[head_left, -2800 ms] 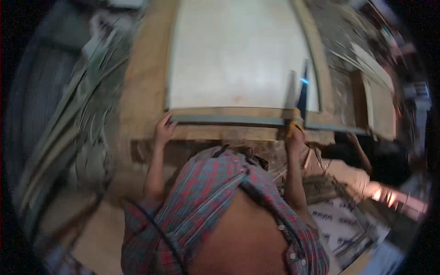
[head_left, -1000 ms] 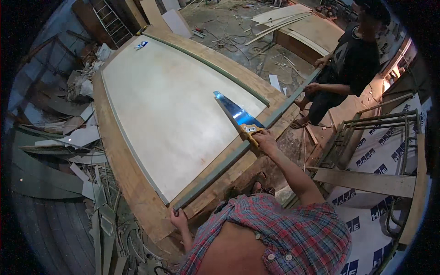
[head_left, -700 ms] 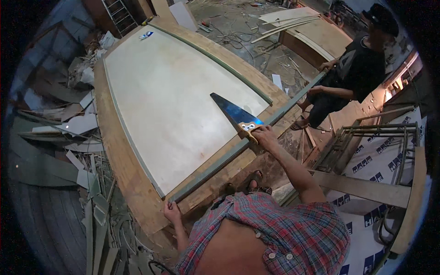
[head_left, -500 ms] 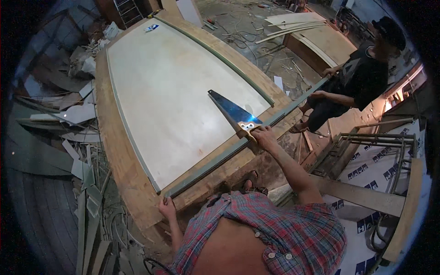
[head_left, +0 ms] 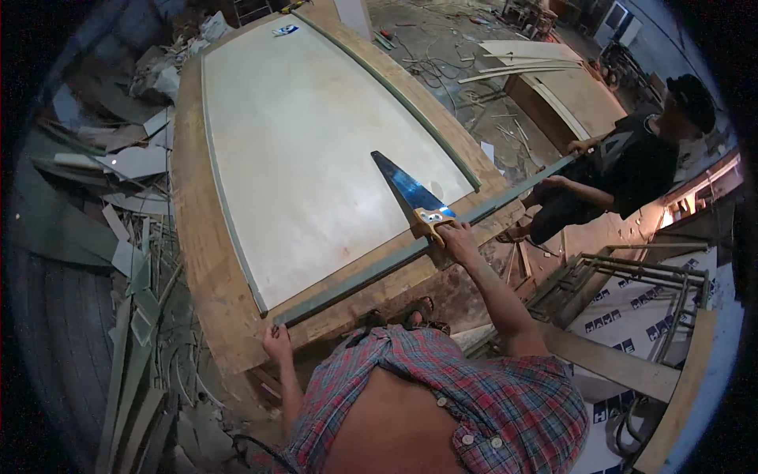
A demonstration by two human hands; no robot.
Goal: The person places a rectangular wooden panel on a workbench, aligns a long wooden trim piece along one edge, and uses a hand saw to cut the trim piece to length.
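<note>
My right hand [head_left: 458,239] is wrapped round the yellow handle of a handsaw [head_left: 407,182]. The saw's bluish blade points away to the far left, over a large white panel [head_left: 316,166]. A long grey-green strip [head_left: 355,280] lies across the near end of the wooden table [head_left: 207,261], passing beneath the saw handle. At the strip's left end is my left hand [head_left: 276,345], its fingers curled against that end. A co-worker [head_left: 632,158] in dark clothes holds the strip's far right end with both hands.
Thin green strips [head_left: 395,104] edge the panel's long sides. Scrap boards [head_left: 134,162] are heaped at the left. A metal frame [head_left: 655,272] lies over printed white sheeting at the right. Beyond the table stands a wooden box [head_left: 545,99] with thin slats on top.
The whole view has turned slightly. Against the table, the saw and strip look almost unmoved. Both my hands keep their places, and the co-worker still holds the strip's far end.
</note>
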